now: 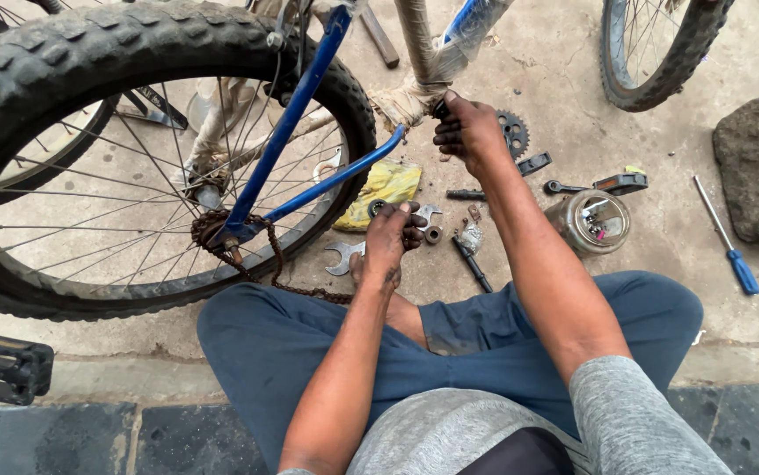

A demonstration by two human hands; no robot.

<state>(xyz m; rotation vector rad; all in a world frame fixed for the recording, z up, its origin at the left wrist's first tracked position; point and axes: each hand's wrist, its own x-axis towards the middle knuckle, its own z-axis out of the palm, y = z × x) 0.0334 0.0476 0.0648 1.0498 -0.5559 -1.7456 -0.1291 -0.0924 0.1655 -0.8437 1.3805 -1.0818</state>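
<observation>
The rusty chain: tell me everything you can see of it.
The chain looks like rusty brown metal links. It bunches around the rear sprocket where the blue frame stays meet, then trails loose down and right over the concrete, ending by the blue trouser knee. It is slack; neither hand touches it.

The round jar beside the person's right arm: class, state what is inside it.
The jar holds small metal bits, seen dimly through its clear top; their kind cannot be told.
</observation>
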